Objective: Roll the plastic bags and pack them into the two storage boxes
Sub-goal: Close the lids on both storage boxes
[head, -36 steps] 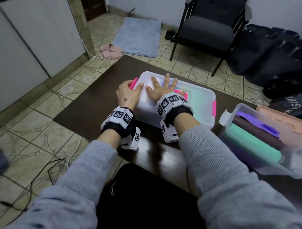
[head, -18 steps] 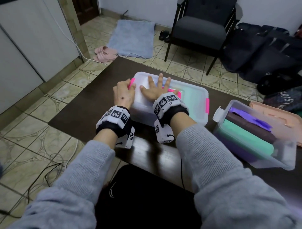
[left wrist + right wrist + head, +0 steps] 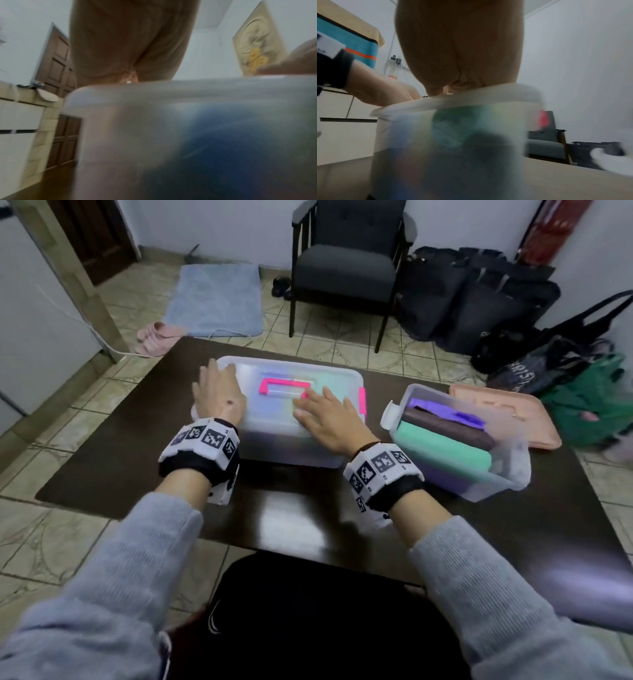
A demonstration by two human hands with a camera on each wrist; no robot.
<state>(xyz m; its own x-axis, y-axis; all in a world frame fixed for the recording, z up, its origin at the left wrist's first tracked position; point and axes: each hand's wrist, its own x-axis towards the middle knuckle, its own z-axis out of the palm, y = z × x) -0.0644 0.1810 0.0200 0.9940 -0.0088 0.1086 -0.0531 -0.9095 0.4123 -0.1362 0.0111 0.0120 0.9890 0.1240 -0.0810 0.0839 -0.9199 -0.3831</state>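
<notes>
Two boxes on my table [image 3: 137, 419] | lidded box [image 3: 274, 440] mid-table, left hand [image 3: 219, 397] flat on its left end, right hand [image 3: 325, 419] flat on lid by pink handle [image 3: 284, 387], fingers straight, gripping nothing | open box [image 3: 507, 474] just right, rolled bags [image 3: 445, 453] inside, lid [image 3: 513, 412] behind

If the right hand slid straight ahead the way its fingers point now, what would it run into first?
Most likely the pink handle on the closed box's lid. The right hand lies flat on that lid, its fingers aimed forward and left, with the tips already at the handle's near right corner. Whether they touch it is unclear.
</notes>
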